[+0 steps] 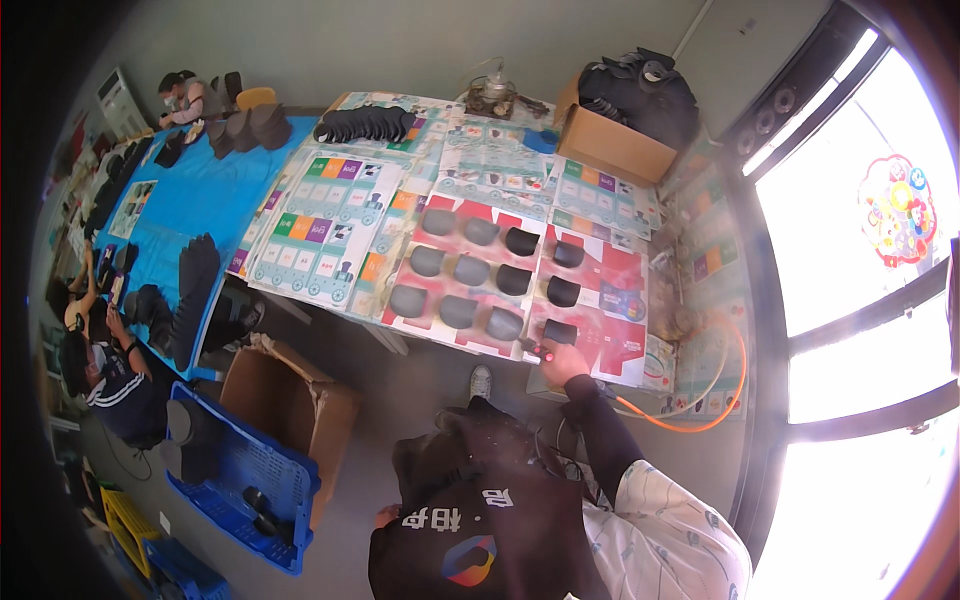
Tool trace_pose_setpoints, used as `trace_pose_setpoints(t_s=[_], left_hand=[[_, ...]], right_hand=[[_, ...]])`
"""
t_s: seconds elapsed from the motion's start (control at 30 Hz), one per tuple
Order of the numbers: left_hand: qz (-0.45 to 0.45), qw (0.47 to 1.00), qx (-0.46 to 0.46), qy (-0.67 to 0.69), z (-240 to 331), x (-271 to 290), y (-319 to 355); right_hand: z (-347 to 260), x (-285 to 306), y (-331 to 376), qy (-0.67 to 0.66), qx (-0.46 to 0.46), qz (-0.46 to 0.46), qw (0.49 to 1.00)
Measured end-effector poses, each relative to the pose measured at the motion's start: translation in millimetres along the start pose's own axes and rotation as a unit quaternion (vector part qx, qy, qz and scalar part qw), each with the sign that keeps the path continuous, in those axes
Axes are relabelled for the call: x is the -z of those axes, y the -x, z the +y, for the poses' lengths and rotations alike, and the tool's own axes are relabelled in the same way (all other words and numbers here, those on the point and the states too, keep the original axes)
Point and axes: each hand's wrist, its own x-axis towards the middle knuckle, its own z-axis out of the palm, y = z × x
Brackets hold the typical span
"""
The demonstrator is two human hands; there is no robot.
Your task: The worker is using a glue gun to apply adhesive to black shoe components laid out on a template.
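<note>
A long table (400, 335) is papered with flattened printed cartons (330, 225), red sheets (610, 275) nearest. Rows of dark moulded pieces (470, 270) lie on them. A cardboard box (610, 145) sits at the far end.

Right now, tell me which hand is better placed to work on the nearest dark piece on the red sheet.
Right. The right hand is stretched out over the table edge, holding a small tool with a red tip just short of the nearest dark piece. The left hand hangs low by the apron, far from the table.
</note>
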Motion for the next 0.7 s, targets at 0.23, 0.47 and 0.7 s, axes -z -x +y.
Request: trace_pose_setpoints(t_s=[0.23,0.47,0.7], left_hand=[[0.026,0.997,-0.051,-0.047,17,1,1],[-0.006,0.991,-0.064,-0.120,22,7,-6],[-0.099,0.959,0.115,0.241,49,39,-5]], right_hand=[[-6,13,-7,-0.034,0.001,0.010,0.999],[-3,33,-45,-0.090,-0.003,-0.015,0.996],[-7,77,-103,-0.133,0.015,-0.104,0.985]])
